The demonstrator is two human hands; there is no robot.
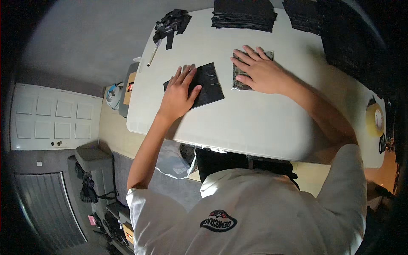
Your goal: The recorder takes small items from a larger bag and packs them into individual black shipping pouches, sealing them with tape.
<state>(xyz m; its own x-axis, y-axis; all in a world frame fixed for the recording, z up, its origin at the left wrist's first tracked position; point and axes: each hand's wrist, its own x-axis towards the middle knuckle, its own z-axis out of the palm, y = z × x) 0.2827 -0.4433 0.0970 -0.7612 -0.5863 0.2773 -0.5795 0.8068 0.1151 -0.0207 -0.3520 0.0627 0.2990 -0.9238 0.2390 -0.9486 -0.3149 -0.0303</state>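
My left hand point(181, 91) lies on the left part of a flat black rectangular sheet or pouch point(209, 87), fingers stretched out and thumb apart. To the right, my right hand point(261, 70) is spread over a smaller dark square packet point(242, 85) with a shiny, clear-looking rim. Its palm and fingers hide most of that packet, so I cannot tell what is inside. Both pieces rest flat on the white table point(204, 123), a hand's width apart.
A neat stack of black sheets point(244, 17) sits at the far edge, with more black sheets point(304, 17) to its right. At the far left are a heap of black strips point(172, 23) and a marker pen point(154, 54). A tape roll point(375, 120) and scissors point(382, 143) lie far right.
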